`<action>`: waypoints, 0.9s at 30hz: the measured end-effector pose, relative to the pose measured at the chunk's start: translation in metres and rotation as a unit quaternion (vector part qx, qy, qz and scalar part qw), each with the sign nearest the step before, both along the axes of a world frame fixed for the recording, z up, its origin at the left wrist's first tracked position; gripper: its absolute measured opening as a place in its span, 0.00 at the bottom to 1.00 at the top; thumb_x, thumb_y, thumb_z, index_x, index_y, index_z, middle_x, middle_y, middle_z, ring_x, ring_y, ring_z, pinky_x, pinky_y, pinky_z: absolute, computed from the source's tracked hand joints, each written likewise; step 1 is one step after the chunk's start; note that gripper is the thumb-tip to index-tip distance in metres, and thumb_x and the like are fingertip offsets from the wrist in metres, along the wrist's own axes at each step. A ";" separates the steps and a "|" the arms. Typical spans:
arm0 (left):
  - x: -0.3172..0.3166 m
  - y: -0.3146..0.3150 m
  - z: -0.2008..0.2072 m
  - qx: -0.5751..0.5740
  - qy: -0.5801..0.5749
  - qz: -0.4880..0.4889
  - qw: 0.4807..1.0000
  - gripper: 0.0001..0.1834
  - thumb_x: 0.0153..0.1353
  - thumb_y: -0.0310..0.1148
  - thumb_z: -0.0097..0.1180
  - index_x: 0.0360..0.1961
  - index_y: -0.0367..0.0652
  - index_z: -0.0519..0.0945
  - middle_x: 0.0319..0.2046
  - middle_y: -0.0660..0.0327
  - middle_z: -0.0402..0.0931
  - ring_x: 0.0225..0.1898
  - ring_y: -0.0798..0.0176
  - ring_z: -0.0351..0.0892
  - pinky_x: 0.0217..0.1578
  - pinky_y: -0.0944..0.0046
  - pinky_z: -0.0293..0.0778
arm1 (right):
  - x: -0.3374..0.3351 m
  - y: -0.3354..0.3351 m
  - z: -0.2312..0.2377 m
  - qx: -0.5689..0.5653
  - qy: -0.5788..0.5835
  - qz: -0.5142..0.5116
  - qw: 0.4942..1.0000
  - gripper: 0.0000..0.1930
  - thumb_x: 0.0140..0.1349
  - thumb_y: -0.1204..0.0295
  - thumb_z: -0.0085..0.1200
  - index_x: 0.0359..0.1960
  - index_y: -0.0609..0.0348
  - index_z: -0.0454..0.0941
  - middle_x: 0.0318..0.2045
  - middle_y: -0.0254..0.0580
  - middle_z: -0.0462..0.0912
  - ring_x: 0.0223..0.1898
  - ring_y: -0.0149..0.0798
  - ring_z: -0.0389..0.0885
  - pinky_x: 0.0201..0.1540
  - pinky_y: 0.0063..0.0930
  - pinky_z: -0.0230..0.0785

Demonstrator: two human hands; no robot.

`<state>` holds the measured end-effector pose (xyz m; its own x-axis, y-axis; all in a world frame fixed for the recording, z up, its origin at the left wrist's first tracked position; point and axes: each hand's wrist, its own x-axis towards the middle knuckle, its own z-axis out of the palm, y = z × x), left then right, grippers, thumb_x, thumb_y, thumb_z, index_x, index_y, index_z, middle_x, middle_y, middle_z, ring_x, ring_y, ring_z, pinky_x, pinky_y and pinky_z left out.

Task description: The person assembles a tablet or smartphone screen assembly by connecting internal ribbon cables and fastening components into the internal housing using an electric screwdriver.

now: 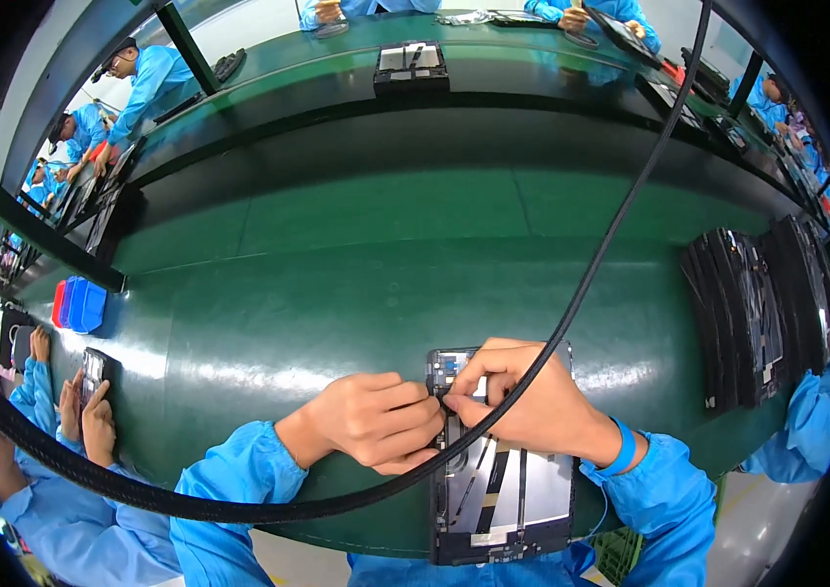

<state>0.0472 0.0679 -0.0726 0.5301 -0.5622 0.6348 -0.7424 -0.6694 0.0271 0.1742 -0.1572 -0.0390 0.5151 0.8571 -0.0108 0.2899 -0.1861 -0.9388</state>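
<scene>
An opened tablet [544, 497] lies on the green table at its near edge, black-framed, with a silvery inside crossed by dark strips. My left hand [371, 423] is closed at its upper left edge, fingers curled and thumb hidden. Over the upper part of the tablet, my right hand [537, 399] bends down in a pinch, its fingertips almost meeting those of the left. Whatever lies between the fingertips is too small or covered to make out. A blue wrist strap [622, 446] with a thin cord circles my right wrist.
A thick black braided cable [571, 318] arcs across the view, passing in front of my right hand. Stacked dark tablet parts [742, 313] stand at the right. Blue and red bins [82, 305] sit at the left, near a co-worker's hands [92, 421] holding a device. A raised shelf [307, 117] runs behind.
</scene>
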 end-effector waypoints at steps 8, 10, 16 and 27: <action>-0.005 0.000 0.000 -0.049 0.026 0.009 0.998 0.16 0.61 0.40 0.69 0.42 0.37 0.90 0.37 0.57 0.86 0.36 0.59 0.85 0.29 0.63 0.75 | -0.002 0.000 -0.001 0.007 -0.027 -0.018 0.999 0.05 0.59 0.76 0.76 0.31 0.58 0.89 0.29 0.34 0.82 0.21 0.21 0.75 0.24 0.23 0.60; -0.006 -0.001 -0.001 -0.040 0.019 0.010 0.999 0.16 0.61 0.39 0.69 0.42 0.37 0.90 0.38 0.57 0.86 0.36 0.59 0.85 0.29 0.63 0.76 | -0.003 0.000 -0.003 0.011 -0.039 -0.022 0.999 0.05 0.58 0.76 0.76 0.30 0.58 0.89 0.29 0.35 0.83 0.21 0.22 0.76 0.25 0.24 0.61; -0.006 -0.002 0.000 -0.043 0.021 0.017 0.999 0.15 0.60 0.38 0.70 0.42 0.39 0.90 0.37 0.59 0.85 0.35 0.60 0.84 0.29 0.62 0.76 | -0.003 0.001 -0.007 0.034 -0.054 -0.026 0.998 0.06 0.56 0.75 0.77 0.30 0.58 0.89 0.29 0.35 0.84 0.21 0.25 0.76 0.25 0.26 0.63; -0.006 0.000 0.008 -0.053 0.040 0.019 0.998 0.14 0.59 0.36 0.72 0.41 0.38 0.91 0.38 0.61 0.85 0.36 0.60 0.85 0.32 0.61 0.81 | -0.003 0.004 -0.007 0.046 -0.053 -0.026 0.997 0.05 0.58 0.74 0.76 0.31 0.58 0.90 0.28 0.34 0.83 0.21 0.25 0.76 0.25 0.25 0.63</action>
